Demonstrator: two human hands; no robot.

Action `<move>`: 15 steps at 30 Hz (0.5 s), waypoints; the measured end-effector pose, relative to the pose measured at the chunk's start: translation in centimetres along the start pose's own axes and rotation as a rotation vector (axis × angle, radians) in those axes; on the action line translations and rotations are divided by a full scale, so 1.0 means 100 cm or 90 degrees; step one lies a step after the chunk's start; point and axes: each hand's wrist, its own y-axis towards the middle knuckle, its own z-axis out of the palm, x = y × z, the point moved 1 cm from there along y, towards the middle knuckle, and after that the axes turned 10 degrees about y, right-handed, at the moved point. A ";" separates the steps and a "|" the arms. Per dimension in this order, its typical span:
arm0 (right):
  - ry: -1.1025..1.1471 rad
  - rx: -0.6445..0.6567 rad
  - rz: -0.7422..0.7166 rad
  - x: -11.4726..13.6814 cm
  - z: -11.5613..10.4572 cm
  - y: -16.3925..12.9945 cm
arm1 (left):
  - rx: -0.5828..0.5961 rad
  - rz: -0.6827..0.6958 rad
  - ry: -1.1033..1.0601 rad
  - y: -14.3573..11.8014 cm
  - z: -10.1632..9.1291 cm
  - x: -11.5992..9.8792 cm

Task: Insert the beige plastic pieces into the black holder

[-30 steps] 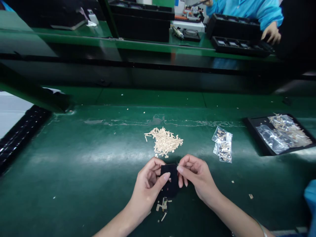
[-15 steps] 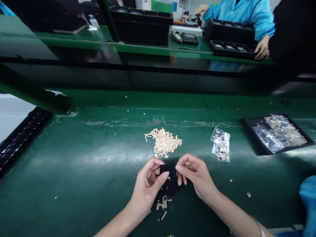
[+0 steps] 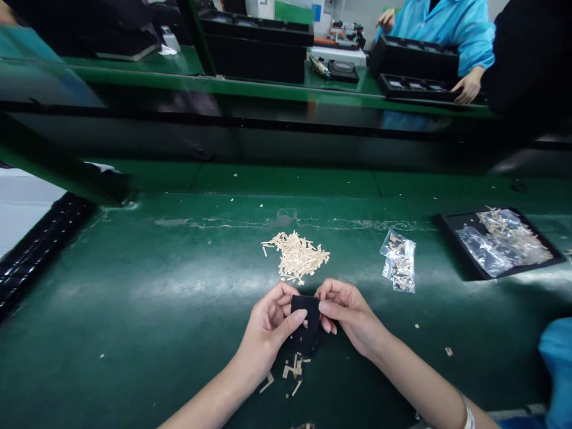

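Upright between my hands is a small black rectangular sheet, with a few tiny light specks on its face. My left hand is closed on its left side, thumb across the front and fingers partly hidden behind. My right hand pinches at the sheet's upper right corner; anything tiny between those fingertips is hidden. Just beyond the hands lies a heap of small tan strips. A few more loose tan pieces lie below the sheet, close to my left wrist.
Clear plastic bags with small pieces lie to the right. Farther right, a black tray holds more bags and tan strips. Scraps dot the green table. A green post stands left. Across the bench, a blue-sleeved co-worker touches black trays.
My right fingers have shifted slightly inward against the sheet's corner. More of a tan strip shows beside my left wrist. The co-worker's hands have moved a little.
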 end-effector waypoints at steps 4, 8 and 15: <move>0.014 0.048 0.004 -0.002 0.000 -0.001 | 0.075 -0.036 -0.068 0.003 0.001 -0.004; -0.035 -0.003 -0.088 -0.004 0.002 -0.006 | 0.004 -0.002 0.070 0.002 0.002 -0.005; -0.099 -0.052 -0.133 -0.005 0.005 -0.009 | -0.112 0.096 0.468 -0.005 0.004 -0.002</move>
